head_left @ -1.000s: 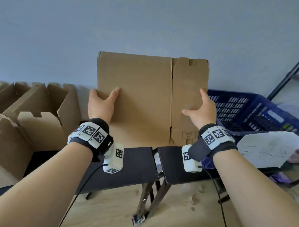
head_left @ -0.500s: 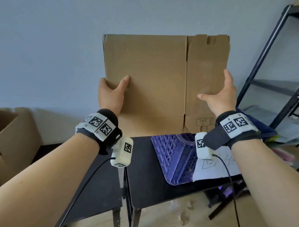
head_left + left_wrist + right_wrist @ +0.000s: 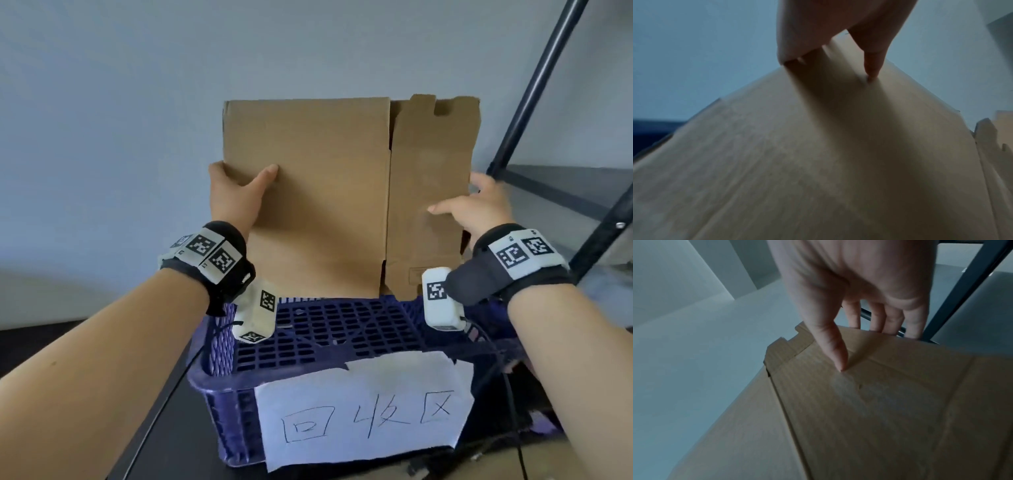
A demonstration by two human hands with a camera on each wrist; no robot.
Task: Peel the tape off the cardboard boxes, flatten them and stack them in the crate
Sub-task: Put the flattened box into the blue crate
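I held the flattened cardboard box (image 3: 342, 192) upright, its long axis vertical, directly above the far half of the blue crate (image 3: 329, 329) on the desk (image 3: 161, 428). My left hand (image 3: 233, 202) pinched its left edge, thumb in front and fingers (image 3: 797, 42) behind; my right hand (image 3: 479, 209) gripped the right edge likewise, thumb on the face, fingers (image 3: 890, 318) curled behind. The crate's opening lay straight below the box's bottom edge, equally near both hands, so I judged lowering it would call for tipping the sheet flat.
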